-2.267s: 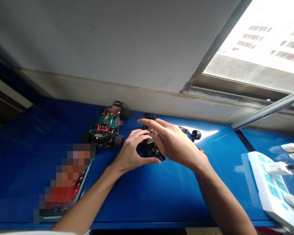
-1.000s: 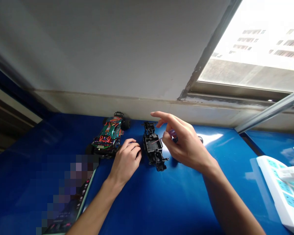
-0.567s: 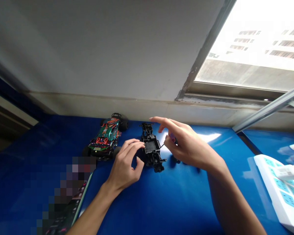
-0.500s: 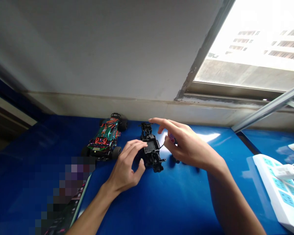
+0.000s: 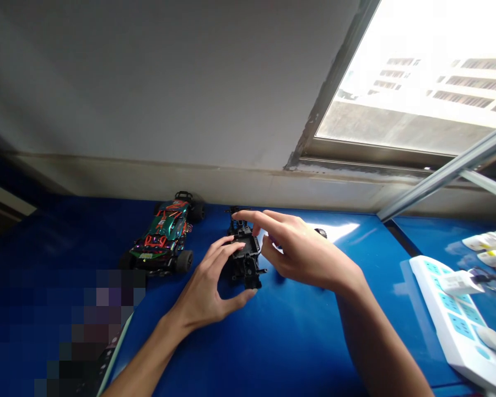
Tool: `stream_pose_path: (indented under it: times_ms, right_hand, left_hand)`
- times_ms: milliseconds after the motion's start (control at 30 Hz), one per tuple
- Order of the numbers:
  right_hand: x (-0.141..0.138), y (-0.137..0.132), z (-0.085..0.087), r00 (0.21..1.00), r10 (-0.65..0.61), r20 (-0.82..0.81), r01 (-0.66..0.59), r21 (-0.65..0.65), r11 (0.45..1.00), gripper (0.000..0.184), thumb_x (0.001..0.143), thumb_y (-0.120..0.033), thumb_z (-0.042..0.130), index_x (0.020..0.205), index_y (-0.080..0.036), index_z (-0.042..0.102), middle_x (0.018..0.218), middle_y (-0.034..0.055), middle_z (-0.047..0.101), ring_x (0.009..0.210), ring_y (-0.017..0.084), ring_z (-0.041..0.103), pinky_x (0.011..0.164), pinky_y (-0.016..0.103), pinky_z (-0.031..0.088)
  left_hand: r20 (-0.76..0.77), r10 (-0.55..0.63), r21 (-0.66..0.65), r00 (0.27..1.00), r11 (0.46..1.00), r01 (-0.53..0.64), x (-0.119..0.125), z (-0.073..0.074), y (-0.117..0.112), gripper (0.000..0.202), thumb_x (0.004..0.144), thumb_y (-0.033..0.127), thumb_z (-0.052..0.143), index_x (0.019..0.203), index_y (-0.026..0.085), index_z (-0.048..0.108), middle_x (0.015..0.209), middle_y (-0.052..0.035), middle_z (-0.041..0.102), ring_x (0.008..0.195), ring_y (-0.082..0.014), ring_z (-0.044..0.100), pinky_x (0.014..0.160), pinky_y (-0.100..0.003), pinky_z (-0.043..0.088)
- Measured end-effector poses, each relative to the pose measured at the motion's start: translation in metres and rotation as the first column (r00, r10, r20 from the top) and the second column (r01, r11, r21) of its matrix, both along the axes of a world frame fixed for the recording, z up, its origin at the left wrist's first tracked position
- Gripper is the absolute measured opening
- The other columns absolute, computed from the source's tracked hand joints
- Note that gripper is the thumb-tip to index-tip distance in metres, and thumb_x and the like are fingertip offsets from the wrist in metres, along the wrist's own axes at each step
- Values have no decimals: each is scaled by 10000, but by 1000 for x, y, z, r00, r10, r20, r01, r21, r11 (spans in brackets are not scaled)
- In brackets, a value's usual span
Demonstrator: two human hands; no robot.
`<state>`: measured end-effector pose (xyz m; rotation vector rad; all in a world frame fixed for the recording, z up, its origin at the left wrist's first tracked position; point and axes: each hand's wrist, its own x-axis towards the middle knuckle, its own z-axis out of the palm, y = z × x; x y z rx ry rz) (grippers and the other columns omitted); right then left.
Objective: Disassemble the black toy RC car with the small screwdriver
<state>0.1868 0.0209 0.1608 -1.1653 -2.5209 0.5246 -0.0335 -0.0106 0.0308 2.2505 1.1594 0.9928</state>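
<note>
A black toy car chassis [image 5: 248, 264] lies on the blue table, its long side running away from me, with a rectangular tray in its middle. My left hand [image 5: 215, 275] spans its left and near part: the fingertips rest at the tray, and the thumb touches the near end. Over the right side, my right hand [image 5: 293, 242] stretches its index finger to the far end. The thumb of that hand is beside the tray, and its other fingers are bent and partly hidden. Behind it, a small dark round part [image 5: 321, 233] shows.
A green and orange toy car [image 5: 165, 231] with black wheels stands to the left. On the right is a white power strip [image 5: 438, 309] with plugs in it. A metal bar [image 5: 442, 171] slants above the table near the window. A pixelated patch covers the lower left.
The view has shifted slightly to the right. My left thumb has stretched to the chassis's near end. My right hand has closed in on its far end and right side.
</note>
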Motion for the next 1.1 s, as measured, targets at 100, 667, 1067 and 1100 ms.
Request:
stream_pose_path:
  times_ms: [100,667,1067,1100]
  right_hand:
    - [-5,-1,-2,1000,28,10,-29,14,999,655,976,-75,466,1588,-306,449,1228,71,701,970,198,676,827,316,482]
    - [-11,3,-11,995,48,92,-49,15,999,647,989,-72,449,1598,-290,436,1161,73,688,915,198,663,779,309,466]
    - [1,1,2,999,35,-8,-35,9,999,677,962,-75,488,1588,-333,456,1222,59,709,959,179,668,788,281,469]
    - [3,1,3,999,39,-24,-39,0,999,693,947,-64,500,1584,-334,461,1202,47,711,917,160,662,765,266,464]
  left_hand:
    - [-4,-4,-19,1000,1000,4,0,0,1,728,863,463,794,1480,242,477,1533,-165,541,1515,-383,432,1216,-582,451]
    - [23,4,-26,1000,1000,-4,0,-1,3,720,850,464,809,1462,255,492,1535,-161,542,1507,-383,448,1207,-589,456]
    - [-13,-49,32,999,998,49,-1,2,5,616,822,427,831,1355,225,599,1382,-136,675,1461,-402,480,1170,-599,493]
    - [-22,-60,41,998,997,61,-2,3,6,596,811,428,841,1326,225,621,1345,-128,693,1452,-403,484,1168,-600,495]
